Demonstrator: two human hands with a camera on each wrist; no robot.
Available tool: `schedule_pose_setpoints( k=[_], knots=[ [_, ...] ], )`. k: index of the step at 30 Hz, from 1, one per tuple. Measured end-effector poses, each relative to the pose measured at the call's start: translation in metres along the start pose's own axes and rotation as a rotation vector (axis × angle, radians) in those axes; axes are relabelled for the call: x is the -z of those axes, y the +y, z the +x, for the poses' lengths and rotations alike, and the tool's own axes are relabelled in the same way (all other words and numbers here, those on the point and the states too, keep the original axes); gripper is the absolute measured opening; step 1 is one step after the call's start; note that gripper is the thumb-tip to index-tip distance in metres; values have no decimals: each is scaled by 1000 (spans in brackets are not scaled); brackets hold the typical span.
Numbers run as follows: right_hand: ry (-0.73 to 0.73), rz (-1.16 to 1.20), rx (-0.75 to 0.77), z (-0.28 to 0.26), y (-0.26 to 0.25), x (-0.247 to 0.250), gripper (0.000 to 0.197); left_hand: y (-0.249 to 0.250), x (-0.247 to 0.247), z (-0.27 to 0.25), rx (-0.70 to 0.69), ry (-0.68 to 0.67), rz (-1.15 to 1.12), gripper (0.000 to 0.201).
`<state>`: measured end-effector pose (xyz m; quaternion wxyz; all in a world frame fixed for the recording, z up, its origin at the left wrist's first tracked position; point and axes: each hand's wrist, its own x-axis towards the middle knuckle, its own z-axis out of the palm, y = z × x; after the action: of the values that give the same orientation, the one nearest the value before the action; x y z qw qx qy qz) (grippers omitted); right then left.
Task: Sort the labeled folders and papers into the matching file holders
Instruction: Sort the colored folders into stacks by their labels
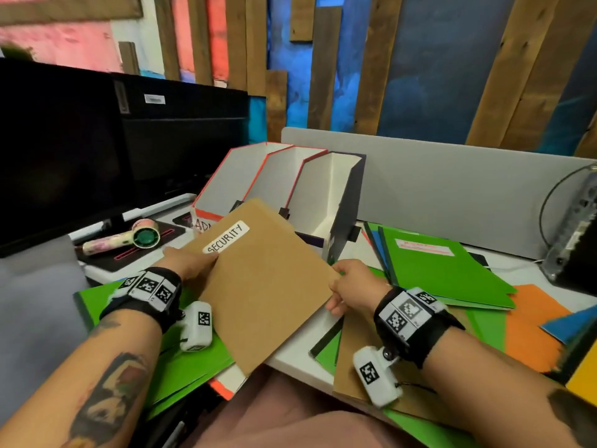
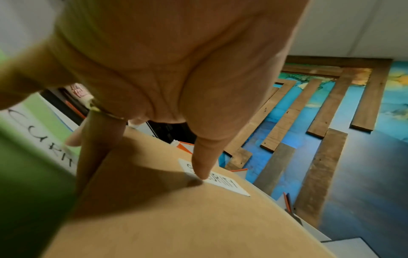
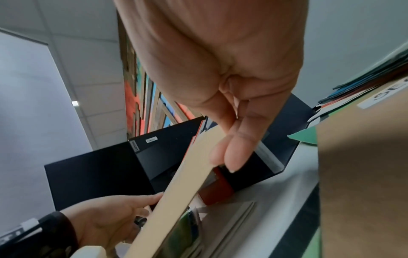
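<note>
I hold a brown folder [image 1: 265,282] labelled SECURITY [image 1: 227,237] with both hands, tilted above the desk in front of the file holders. My left hand [image 1: 190,261] grips its left edge, thumb [image 2: 204,157] on the label [image 2: 223,181] and fingers underneath. My right hand [image 1: 350,287] pinches its right edge, thumb and fingers [image 3: 229,151] either side of the brown folder [image 3: 174,197]. Three file holders stand behind: two red-edged ones [image 1: 226,179] [image 1: 274,176] and a dark one [image 1: 336,195]. The left holder's label is partly hidden by the folder.
Green folders [image 1: 436,270], an orange one [image 1: 533,321], blue sheets and another brown folder [image 1: 352,357] lie spread on the white desk [image 1: 300,350]. A green folder [image 1: 181,367] lies under my left wrist. A black monitor [image 1: 64,150] stands at the left, a tape dispenser [image 1: 129,239] before it.
</note>
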<state>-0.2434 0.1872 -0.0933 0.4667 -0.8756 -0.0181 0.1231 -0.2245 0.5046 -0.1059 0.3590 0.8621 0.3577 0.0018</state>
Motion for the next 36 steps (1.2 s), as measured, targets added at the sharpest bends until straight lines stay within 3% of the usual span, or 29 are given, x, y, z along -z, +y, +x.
schedule_pose_setpoints(
  k=[3,5,7,9,11,12,14,16,18,19,22,25,30,36],
  knots=[
    [-30,-82,-49,6,-8,-10,47,-8,6,1,5,31,65,114],
    [-42,-179,-29,13,-13,-18,44,-18,10,4,-12,47,192,106],
    [-13,-320,22,19,-15,-26,35,-26,9,14,24,-50,184,100],
    [38,-600,45,19,-20,-38,40,-31,9,19,26,-184,131,101],
    [141,-881,174,10,-26,-53,64,-30,10,16,18,-195,109,88],
    [161,-934,325,1,-31,-60,74,-28,11,13,8,-163,126,79],
    [7,-907,678,-16,-43,-77,79,-23,12,9,-25,-129,208,74],
    [-310,-915,888,-31,-48,-97,84,-21,11,7,-45,-167,266,77],
    [-540,-995,848,-38,-44,-116,116,-20,9,12,-76,-160,315,81],
    [-587,-1031,793,-39,-40,-124,134,-20,8,14,-94,-144,331,81],
    [-554,-1067,759,-36,-27,-141,155,-14,15,12,-69,-165,377,77],
    [-450,-1138,835,-35,-20,-150,142,-9,28,12,-73,-105,438,72],
    [-420,-1169,840,-40,-16,-153,87,-15,45,16,-22,-57,539,80],
    [-401,-1198,648,-38,-17,-157,88,-37,53,20,45,-182,629,77]
  ],
)
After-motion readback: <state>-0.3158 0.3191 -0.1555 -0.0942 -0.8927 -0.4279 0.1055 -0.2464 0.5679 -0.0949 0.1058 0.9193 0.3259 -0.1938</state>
